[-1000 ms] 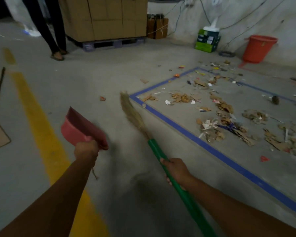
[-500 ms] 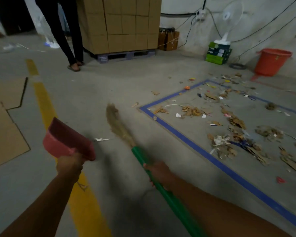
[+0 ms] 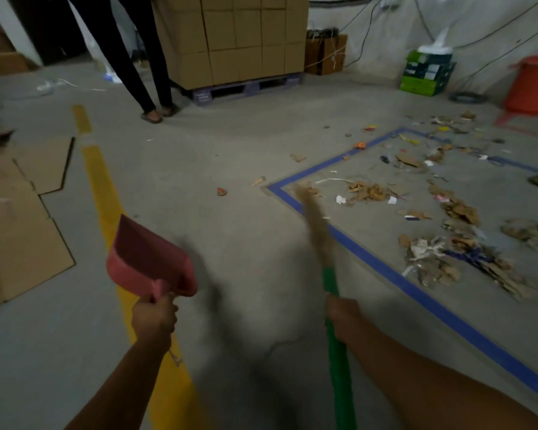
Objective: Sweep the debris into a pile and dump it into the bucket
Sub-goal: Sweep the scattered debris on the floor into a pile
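Plastic dustpan (matt pink); straw broom; rough concrete floor.

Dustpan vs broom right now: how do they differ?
Dustpan: pink, held off the floor in the left hand. Broom: green handle, straw head down near the blue tape, in the right hand. Dustpan looks sharp; broom head is blurred. Both are held by their handles.
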A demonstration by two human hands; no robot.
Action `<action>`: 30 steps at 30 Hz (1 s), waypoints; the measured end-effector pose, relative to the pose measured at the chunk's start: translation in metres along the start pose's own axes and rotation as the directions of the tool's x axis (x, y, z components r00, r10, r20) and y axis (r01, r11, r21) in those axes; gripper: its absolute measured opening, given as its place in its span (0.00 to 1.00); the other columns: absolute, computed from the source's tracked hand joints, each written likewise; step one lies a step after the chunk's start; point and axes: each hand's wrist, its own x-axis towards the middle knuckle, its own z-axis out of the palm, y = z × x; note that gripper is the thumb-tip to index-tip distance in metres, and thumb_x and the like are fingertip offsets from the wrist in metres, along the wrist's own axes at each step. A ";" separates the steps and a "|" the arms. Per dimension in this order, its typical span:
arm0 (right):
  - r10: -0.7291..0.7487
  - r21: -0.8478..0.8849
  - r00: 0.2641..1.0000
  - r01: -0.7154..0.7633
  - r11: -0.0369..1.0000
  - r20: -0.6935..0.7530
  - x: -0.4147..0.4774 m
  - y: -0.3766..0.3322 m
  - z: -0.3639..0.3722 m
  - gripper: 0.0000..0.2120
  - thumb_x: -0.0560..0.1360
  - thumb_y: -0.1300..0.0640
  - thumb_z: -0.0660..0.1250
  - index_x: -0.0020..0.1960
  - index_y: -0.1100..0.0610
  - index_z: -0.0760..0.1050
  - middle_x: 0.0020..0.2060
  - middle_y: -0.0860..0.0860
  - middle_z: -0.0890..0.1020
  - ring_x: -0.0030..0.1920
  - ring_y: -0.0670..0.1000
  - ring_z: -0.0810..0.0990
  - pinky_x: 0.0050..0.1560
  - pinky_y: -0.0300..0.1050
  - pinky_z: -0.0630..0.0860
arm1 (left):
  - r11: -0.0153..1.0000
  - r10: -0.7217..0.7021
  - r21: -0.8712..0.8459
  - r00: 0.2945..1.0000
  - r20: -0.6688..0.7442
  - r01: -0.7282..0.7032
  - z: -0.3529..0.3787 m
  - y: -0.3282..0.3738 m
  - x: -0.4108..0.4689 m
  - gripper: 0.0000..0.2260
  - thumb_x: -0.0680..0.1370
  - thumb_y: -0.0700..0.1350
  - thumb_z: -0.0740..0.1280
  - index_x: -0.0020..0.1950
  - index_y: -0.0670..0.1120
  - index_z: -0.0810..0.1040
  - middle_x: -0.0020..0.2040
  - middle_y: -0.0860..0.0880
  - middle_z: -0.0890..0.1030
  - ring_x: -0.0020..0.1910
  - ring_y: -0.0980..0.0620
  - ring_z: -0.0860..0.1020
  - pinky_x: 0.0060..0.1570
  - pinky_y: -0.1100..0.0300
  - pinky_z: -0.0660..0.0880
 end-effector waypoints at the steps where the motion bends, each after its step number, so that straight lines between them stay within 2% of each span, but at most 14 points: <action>1: -0.003 0.033 0.996 0.006 0.999 -0.086 0.002 -0.003 -0.008 0.21 0.80 0.46 0.65 0.51 0.66 0.76 0.41 0.61 0.82 0.37 0.59 0.82 0.41 0.51 0.82 | 1.000 -0.009 -0.009 1.000 0.007 0.009 0.004 0.003 0.001 0.16 0.81 0.46 0.65 0.51 0.31 0.77 0.36 0.38 0.77 0.26 0.48 0.67 0.29 0.59 0.62; 3: 0.016 0.092 0.982 0.002 0.996 -0.188 0.002 -0.010 -0.022 0.24 0.80 0.43 0.64 0.54 0.67 0.76 0.44 0.61 0.82 0.40 0.59 0.83 0.41 0.52 0.82 | 1.000 -0.011 -0.012 1.000 0.025 0.011 0.012 0.007 0.003 0.15 0.81 0.46 0.65 0.51 0.32 0.77 0.35 0.39 0.76 0.26 0.48 0.66 0.28 0.60 0.61; 5: -0.003 0.100 0.973 0.027 0.995 -0.232 -0.003 -0.017 -0.030 0.26 0.81 0.43 0.62 0.55 0.68 0.77 0.45 0.62 0.83 0.41 0.60 0.83 0.36 0.48 0.78 | 1.000 -0.001 -0.014 0.999 0.045 0.002 0.019 0.014 0.003 0.14 0.81 0.45 0.65 0.50 0.32 0.76 0.35 0.39 0.76 0.26 0.49 0.66 0.28 0.60 0.61; 10: -0.165 0.033 0.963 0.176 0.984 -0.213 -0.016 -0.030 -0.021 0.22 0.82 0.44 0.60 0.49 0.64 0.77 0.37 0.56 0.80 0.32 0.53 0.79 0.29 0.42 0.70 | 0.999 0.033 -0.025 0.998 0.054 -0.032 0.034 0.023 0.008 0.15 0.82 0.47 0.65 0.43 0.35 0.77 0.34 0.38 0.77 0.26 0.48 0.67 0.29 0.59 0.62; 15: -0.295 0.037 0.955 0.295 0.955 -0.019 -0.018 -0.038 0.011 0.18 0.81 0.46 0.64 0.48 0.62 0.79 0.34 0.55 0.81 0.29 0.51 0.79 0.27 0.42 0.74 | 1.000 0.026 -0.010 0.999 0.023 -0.026 0.035 0.025 0.020 0.13 0.80 0.44 0.66 0.48 0.32 0.76 0.34 0.39 0.76 0.26 0.48 0.67 0.29 0.60 0.61; 20: -0.375 -0.029 0.915 0.383 0.923 0.150 -0.008 -0.048 0.050 0.20 0.79 0.44 0.65 0.42 0.61 0.78 0.29 0.54 0.81 0.27 0.52 0.79 0.26 0.42 0.75 | 0.998 0.019 0.052 0.999 -0.029 -0.017 0.030 0.024 0.033 0.14 0.80 0.46 0.66 0.51 0.33 0.79 0.35 0.39 0.77 0.26 0.48 0.67 0.24 0.64 0.61; 23: -0.392 -0.145 0.883 0.437 0.888 0.258 0.009 -0.055 0.086 0.16 0.76 0.45 0.68 0.45 0.59 0.78 0.32 0.54 0.81 0.29 0.53 0.80 0.30 0.43 0.76 | 0.998 0.033 0.051 0.996 -0.081 -0.029 0.033 0.026 0.045 0.14 0.81 0.44 0.65 0.54 0.31 0.77 0.35 0.40 0.76 0.27 0.48 0.67 0.27 0.63 0.61; 25: -0.373 -0.154 0.852 0.451 0.879 0.366 0.025 -0.067 0.112 0.13 0.75 0.49 0.69 0.47 0.59 0.78 0.31 0.54 0.79 0.26 0.52 0.77 0.26 0.40 0.73 | 0.997 0.056 0.066 0.992 -0.114 -0.049 0.038 0.025 0.055 0.15 0.81 0.45 0.65 0.54 0.31 0.77 0.35 0.40 0.75 0.27 0.48 0.67 0.25 0.64 0.61; 27: -0.294 -0.100 0.820 0.388 0.916 0.491 0.040 -0.082 0.135 0.10 0.77 0.53 0.68 0.45 0.61 0.76 0.28 0.54 0.77 0.23 0.51 0.75 0.24 0.39 0.71 | 0.996 0.067 0.071 0.989 -0.132 -0.058 0.044 0.023 0.062 0.15 0.82 0.47 0.65 0.53 0.33 0.77 0.36 0.39 0.75 0.28 0.49 0.66 0.28 0.63 0.61; 30: -0.081 -0.045 0.732 0.151 0.987 0.676 0.056 -0.096 0.156 0.12 0.81 0.56 0.63 0.40 0.60 0.71 0.27 0.55 0.73 0.20 0.49 0.71 0.21 0.37 0.69 | 0.996 0.051 0.081 0.988 -0.149 -0.039 0.054 0.021 0.065 0.15 0.81 0.52 0.65 0.48 0.39 0.77 0.38 0.39 0.76 0.28 0.49 0.67 0.28 0.61 0.61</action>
